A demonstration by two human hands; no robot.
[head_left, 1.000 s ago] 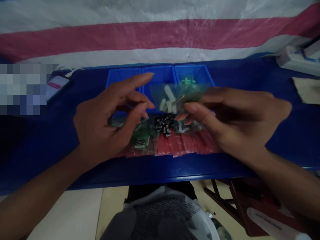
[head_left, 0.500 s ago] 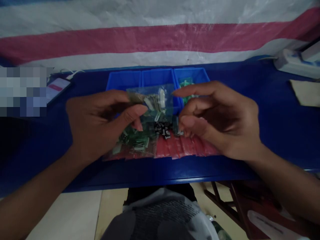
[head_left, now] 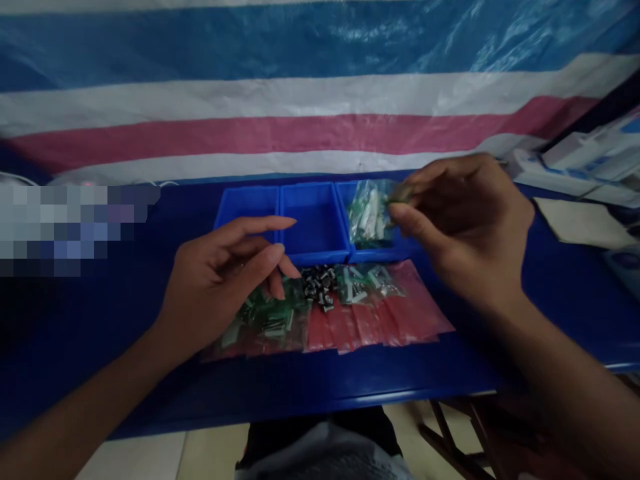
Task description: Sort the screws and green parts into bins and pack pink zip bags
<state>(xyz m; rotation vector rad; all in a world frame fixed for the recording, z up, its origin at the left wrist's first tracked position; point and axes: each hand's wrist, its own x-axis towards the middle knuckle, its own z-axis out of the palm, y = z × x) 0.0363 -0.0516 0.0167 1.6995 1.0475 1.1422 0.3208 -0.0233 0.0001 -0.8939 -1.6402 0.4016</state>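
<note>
My right hand [head_left: 465, 230] pinches the top corner of a clear zip bag of white parts [head_left: 367, 215], which hangs over the right compartment of a blue three-part bin [head_left: 315, 248]. My left hand [head_left: 223, 280] holds nothing, its curled fingers just above a pile of small black metal parts [head_left: 316, 285]. Beside that pile lie a clear bag of white and green parts [head_left: 363, 283] and green-filled bags [head_left: 265, 321]. Red plastic bags [head_left: 350, 327] lie fanned out beneath them, at the bin's near side.
A striped plastic tarp [head_left: 300, 127] hangs behind the blue table [head_left: 125, 387]. A power strip [head_left: 545, 175] and a beige sheet [head_left: 583, 223] lie at the right. Wooden stool legs [head_left: 450, 433] show below the table edge. A pixelated patch covers the left.
The clear bag has passed from my left fingers to my right hand and moved right, over the right compartment. My left hand has dropped lower. The view has tilted upward.
</note>
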